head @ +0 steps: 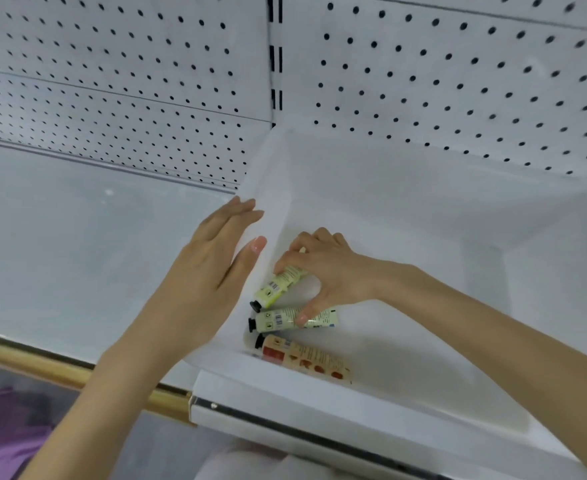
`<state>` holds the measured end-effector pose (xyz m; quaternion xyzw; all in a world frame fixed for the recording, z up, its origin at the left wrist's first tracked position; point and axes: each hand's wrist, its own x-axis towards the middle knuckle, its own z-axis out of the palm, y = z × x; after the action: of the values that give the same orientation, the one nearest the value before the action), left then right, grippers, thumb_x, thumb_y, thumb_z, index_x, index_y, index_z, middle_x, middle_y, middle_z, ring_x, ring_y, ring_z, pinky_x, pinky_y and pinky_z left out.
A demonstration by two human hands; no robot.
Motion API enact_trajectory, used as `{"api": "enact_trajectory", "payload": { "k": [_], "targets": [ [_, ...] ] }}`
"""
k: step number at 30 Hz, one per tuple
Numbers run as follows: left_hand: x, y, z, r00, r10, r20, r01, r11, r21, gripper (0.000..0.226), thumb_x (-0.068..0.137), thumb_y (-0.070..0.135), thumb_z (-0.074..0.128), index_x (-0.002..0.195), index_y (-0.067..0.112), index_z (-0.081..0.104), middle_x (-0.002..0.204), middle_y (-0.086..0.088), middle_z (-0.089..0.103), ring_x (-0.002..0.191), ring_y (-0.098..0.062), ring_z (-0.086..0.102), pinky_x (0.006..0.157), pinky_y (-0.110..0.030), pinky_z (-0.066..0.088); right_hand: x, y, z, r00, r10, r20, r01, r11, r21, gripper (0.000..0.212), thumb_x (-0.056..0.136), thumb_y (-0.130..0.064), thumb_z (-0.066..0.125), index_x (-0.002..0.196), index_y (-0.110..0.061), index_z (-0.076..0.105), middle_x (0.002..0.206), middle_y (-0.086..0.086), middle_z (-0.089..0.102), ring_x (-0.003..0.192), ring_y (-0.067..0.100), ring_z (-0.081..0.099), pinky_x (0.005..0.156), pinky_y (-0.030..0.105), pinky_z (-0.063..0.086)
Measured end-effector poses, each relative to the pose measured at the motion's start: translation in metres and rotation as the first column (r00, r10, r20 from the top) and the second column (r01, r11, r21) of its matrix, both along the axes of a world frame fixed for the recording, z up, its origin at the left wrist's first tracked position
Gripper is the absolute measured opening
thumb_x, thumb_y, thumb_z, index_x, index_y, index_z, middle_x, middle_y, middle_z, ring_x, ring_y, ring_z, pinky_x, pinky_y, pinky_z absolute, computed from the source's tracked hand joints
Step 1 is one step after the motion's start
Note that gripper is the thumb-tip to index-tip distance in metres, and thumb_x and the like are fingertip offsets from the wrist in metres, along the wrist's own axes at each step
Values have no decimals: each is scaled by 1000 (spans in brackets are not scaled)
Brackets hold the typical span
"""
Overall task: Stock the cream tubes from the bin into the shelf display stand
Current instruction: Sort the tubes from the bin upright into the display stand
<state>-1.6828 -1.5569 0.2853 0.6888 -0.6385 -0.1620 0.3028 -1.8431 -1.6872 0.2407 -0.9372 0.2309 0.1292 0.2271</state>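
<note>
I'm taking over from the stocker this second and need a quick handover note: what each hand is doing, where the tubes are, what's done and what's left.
Left hand: open, flat against the left wall of the stand.
Right hand: its fingers pinch the yellow-green tube, which is tilted cap-down inside the stand.
Tubes: the pale tube and the red-patterned tube lie in the stand's front left corner, caps to the left.
Done: two tubes are in place, and a third is in the stand but not yet released.
Left: set the held tube down. The bin is out of view, so I can't tell how many tubes remain.
</note>
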Motion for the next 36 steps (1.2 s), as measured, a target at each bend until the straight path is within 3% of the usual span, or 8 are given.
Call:
{"api": "enact_trajectory", "payload": {
  "k": [5, 10, 16, 23, 27, 30, 33, 36],
  "targets": [
    [0, 0, 0, 1000, 15, -17, -15, 1000, -10, 49, 95, 44, 29, 135, 22, 48, 146, 15, 39, 137, 9, 20, 103, 3, 10, 1, 1, -3, 999, -26, -43, 28, 998, 56, 60, 66, -56, 77, 110, -27, 49, 110, -6, 41, 101, 13, 28, 82, 28, 20],
    [1, 0, -1, 1000, 16, -20, -16, 1000, -18, 55, 93, 51, 25, 134, 23, 50, 145, 16, 40, 137, 9, 22, 103, 3, 12, 0, 5, -3, 994, -43, -105, 72, 956, 284, 43, 76, -44, 74, 97, -20, 45, 83, -11, 45, 74, 7, 42, 61, 20, 31],
    [1, -1, -1, 999, 21, -31, -22, 999, -29, 56, 93, 52, 25, 133, 24, 51, 143, 19, 40, 135, 14, 22, 103, 2, 12, 0, 9, 1, 994, -49, -94, 81, 925, 373, 38, 80, -38, 73, 82, -4, 56, 72, 5, 49, 62, 16, 43, 56, 30, 31],
    [1, 0, 0, 999, 22, -39, -23, 999, -24, 55, 92, 53, 24, 132, 26, 52, 142, 22, 40, 136, 14, 21, 102, 3, 12, 5, 16, 2, 985, -69, -155, 133, 883, 451, 38, 80, -35, 73, 76, -1, 56, 68, 3, 48, 61, 16, 45, 51, 25, 31],
    [3, 0, 1, 996, 28, -82, -30, 999, -16, 54, 92, 55, 24, 132, 29, 51, 141, 26, 40, 135, 17, 20, 100, 5, 12, 2, 7, 16, 973, -129, -192, 212, 833, 512, 37, 84, -31, 70, 62, -16, 44, 62, -7, 43, 54, 7, 41, 48, 16, 31],
    [1, 0, 7, 993, 10, -115, -14, 1000, -27, 52, 90, 58, 25, 130, 36, 49, 133, 38, 36, 129, 27, 16, 101, 5, 10, -9, -7, 37, 974, -163, -160, 225, 804, 550, 20, 85, -29, 70, 73, -16, 59, 74, -5, 60, 65, 7, 56, 57, 13, 44],
    [-4, 0, 18, 993, -43, -109, 45, 999, 13, 59, 84, 68, 25, 136, 43, 40, 130, 47, 29, 125, 32, 9, 103, 2, 9, -20, -18, 64, 982, -158, -103, 188, 792, 580, 23, 84, -24, 71, 98, -7, 64, 93, 1, 68, 84, 10, 64, 77, 23, 51],
    [-12, -8, 32, 981, -120, -154, 138, 984, 112, 63, 80, 76, 30, 133, 44, 42, 134, 30, 47, 125, 17, 37, 97, -8, 38, -26, -19, 89, 991, -122, -60, 133, 774, 619, 13, 82, -18, 73, 91, -17, 64, 80, -13, 66, 73, 1, 61, 65, 12, 45]
  ]
}}
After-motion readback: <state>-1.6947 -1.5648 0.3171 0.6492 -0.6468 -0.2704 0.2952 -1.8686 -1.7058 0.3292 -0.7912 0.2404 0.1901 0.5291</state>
